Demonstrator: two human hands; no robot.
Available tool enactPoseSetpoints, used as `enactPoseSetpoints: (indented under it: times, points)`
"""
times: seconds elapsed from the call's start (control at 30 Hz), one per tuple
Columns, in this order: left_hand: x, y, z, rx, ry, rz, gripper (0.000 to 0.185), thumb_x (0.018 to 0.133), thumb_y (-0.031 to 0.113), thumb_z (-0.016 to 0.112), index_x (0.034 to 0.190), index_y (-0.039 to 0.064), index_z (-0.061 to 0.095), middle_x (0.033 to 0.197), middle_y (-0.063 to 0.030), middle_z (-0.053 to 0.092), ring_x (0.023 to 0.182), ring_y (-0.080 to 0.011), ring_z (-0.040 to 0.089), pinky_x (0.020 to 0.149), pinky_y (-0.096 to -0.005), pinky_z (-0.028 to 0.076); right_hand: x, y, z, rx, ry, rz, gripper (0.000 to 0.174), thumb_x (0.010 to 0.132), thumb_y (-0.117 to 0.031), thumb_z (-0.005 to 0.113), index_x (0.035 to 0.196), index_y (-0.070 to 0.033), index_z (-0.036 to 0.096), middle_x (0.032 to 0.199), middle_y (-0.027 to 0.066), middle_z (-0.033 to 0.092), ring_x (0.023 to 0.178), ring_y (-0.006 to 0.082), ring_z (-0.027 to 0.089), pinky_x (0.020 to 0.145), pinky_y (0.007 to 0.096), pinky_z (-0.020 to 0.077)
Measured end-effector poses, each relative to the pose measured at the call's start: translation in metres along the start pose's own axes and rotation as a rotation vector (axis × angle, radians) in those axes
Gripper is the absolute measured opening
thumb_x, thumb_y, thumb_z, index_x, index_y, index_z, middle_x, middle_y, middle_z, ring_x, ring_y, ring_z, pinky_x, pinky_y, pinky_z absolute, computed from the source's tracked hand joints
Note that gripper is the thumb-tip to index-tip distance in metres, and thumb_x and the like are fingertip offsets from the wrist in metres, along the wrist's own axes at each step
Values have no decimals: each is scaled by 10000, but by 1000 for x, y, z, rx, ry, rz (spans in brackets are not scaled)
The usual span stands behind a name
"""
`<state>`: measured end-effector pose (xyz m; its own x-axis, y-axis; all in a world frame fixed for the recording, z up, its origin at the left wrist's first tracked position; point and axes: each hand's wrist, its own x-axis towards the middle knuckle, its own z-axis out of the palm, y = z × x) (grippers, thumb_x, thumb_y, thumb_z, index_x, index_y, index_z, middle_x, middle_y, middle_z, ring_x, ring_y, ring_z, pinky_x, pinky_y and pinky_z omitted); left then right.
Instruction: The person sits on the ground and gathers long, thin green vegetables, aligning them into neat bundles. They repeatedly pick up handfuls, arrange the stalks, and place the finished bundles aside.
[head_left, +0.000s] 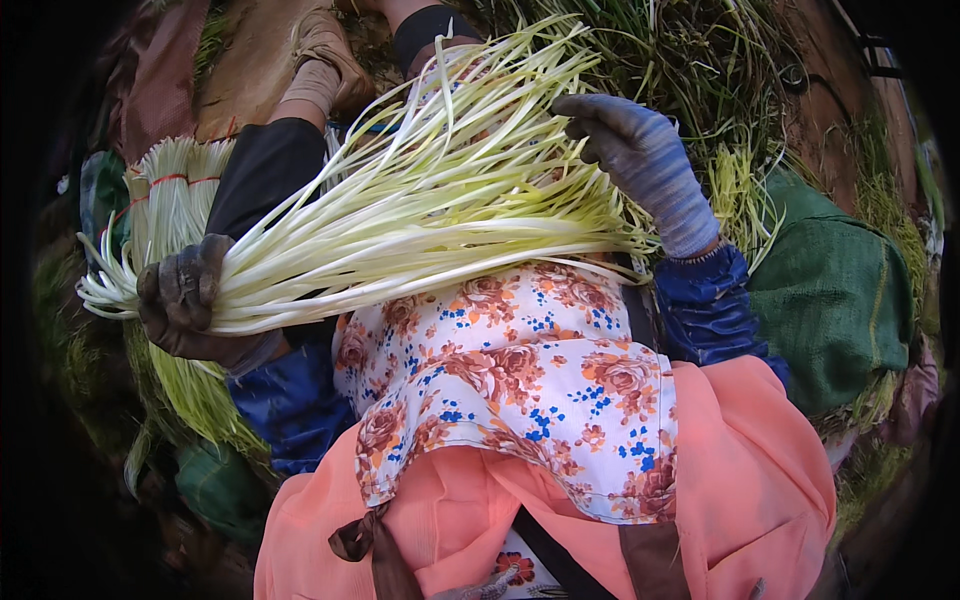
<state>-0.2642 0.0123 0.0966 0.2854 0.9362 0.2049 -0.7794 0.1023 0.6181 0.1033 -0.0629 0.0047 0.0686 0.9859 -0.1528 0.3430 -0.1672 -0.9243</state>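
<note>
My left hand (184, 300), in a dirty dark-palmed work glove, is closed around the white ends of a large bunch of pale yellow-green leafy stalks, likely blanched chives (420, 217). The bunch fans out to the right across my lap, over a floral apron (517, 360). My right hand (637, 150), in a grey-blue knit glove with a dark coating, is raised at the far right edge of the fan, its fingers bent and partly spread. Nothing shows held in it; whether its fingertips touch the leaves I cannot tell.
Bundles of the same stalks tied with red bands (169, 187) stand at the left. Green woven sacks (825, 300) lie at right and lower left. A heap of darker green leaves (675, 60) lies at the upper right. My bare-ankled, wrapped foot (319, 75) rests at the upper left.
</note>
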Motion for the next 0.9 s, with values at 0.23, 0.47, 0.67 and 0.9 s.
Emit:
enactPoseSetpoints:
  times: [0.23,0.47,0.67,0.9]
  points:
    - [5,3,1,-3,-61,-30,308,887,182,403,582,145,412,522,46,446,518,-101,429,698,-285,389,49,2,16,-955,-216,0,288,866,-359,515,1049,-162,617,927,110,612,868,283,600,748,390,492]
    - [2,2,-3,-8,-96,-38,295,878,190,410,589,134,428,534,18,457,533,-129,446,761,-315,390,49,5,21,-1050,-191,-170,278,791,-237,628,1065,-191,615,1067,67,582,914,249,601,784,355,493]
    - [-6,2,12,87,44,16,309,889,181,378,581,155,373,481,56,389,468,-78,373,634,-247,392,26,36,10,-602,72,-412,197,800,-177,617,989,-124,621,1016,59,615,836,257,615,713,329,509]
    - [-23,2,26,148,131,52,301,903,181,362,604,150,371,470,62,394,442,-58,356,571,-225,373,9,44,19,-392,198,-404,344,706,-6,586,998,-184,627,997,48,611,803,248,617,673,308,511]
